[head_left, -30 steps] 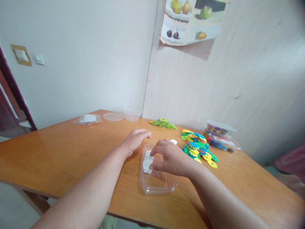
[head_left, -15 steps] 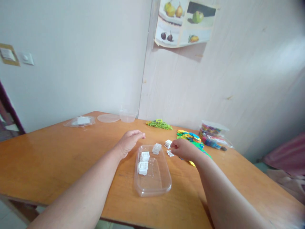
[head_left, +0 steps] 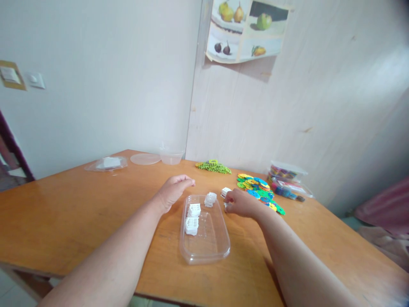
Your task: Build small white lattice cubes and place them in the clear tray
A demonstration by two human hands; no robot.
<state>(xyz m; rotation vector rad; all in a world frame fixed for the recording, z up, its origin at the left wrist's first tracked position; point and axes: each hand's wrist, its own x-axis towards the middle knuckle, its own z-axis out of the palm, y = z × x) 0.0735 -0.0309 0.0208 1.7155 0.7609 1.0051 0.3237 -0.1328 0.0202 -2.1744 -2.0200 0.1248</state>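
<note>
A clear plastic container [head_left: 209,251] stands on the table between my forearms. Inside it, along the left side, are two stacks of small white lattice pieces [head_left: 191,226], and a third white stack [head_left: 210,199] sits at the far end. Beside the container's far left corner is my left hand [head_left: 174,192], fingers curled and thumb against them, nothing showing in it. My right hand [head_left: 239,201] is closed at the fingertips on a small white lattice piece [head_left: 226,205], mostly hidden by the fingers. Just beyond them stands another white stack [head_left: 225,192] on the table.
Colourful plastic discs [head_left: 260,189] are piled behind my right hand. Green pieces [head_left: 213,166] lie near the wall. Two clear boxes with coloured contents [head_left: 289,181] stand far right. A clear tub [head_left: 172,156], round lid [head_left: 145,158] and flat clear package [head_left: 107,163] sit at the back left.
My right hand has shifted slightly left and down onto the loose white lattice piece, which it now partly covers. My left hand and the container have stayed put.
</note>
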